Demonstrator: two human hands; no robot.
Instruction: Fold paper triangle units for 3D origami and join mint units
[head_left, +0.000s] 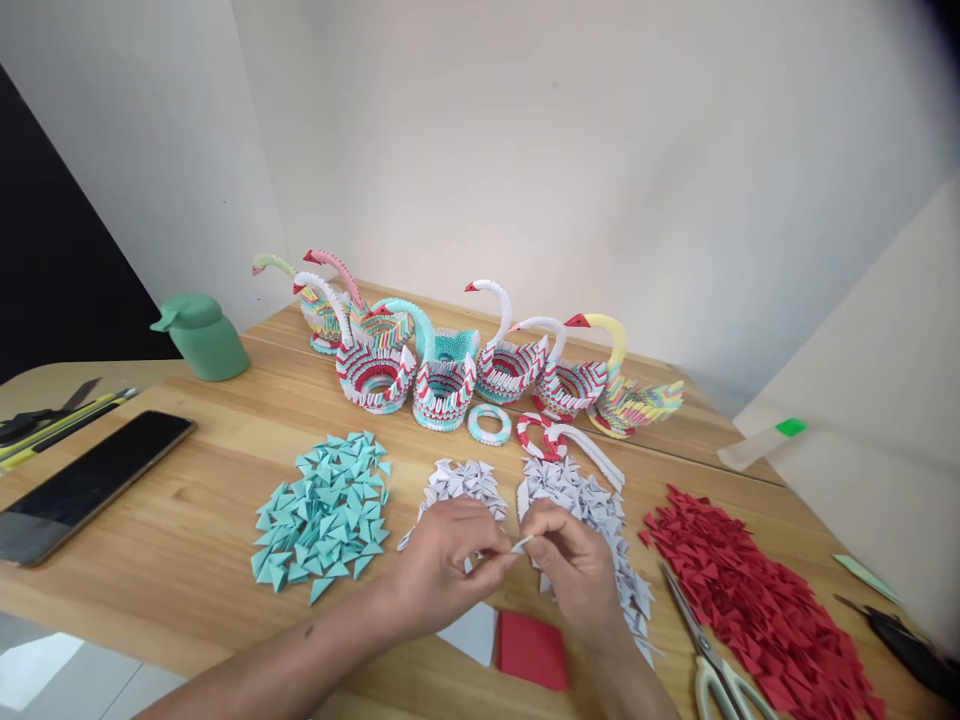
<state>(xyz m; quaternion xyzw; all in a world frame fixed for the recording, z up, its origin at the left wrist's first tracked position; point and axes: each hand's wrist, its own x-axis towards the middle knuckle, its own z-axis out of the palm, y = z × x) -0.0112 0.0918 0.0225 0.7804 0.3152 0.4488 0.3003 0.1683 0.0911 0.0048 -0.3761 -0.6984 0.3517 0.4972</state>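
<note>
On my head view, a light-brown wooden table (202,480) carries a row of multicoloured folded-paper swans (442,405) along its far side. Nearer me lie a long heap of red paper triangles (757,610) at right and a heap of teal paper triangles (330,515) at left. My left hand (450,565) and right hand (574,565) meet between these, both with fingers closed, gripping a small white paper piece (522,545). Open-bladed scissors with pale handles (703,645) lie beside the red heap; a red paper square (532,650) lies below the hands. The gripped piece, smallest, appears folded, though fingers partly cover it.
</note>
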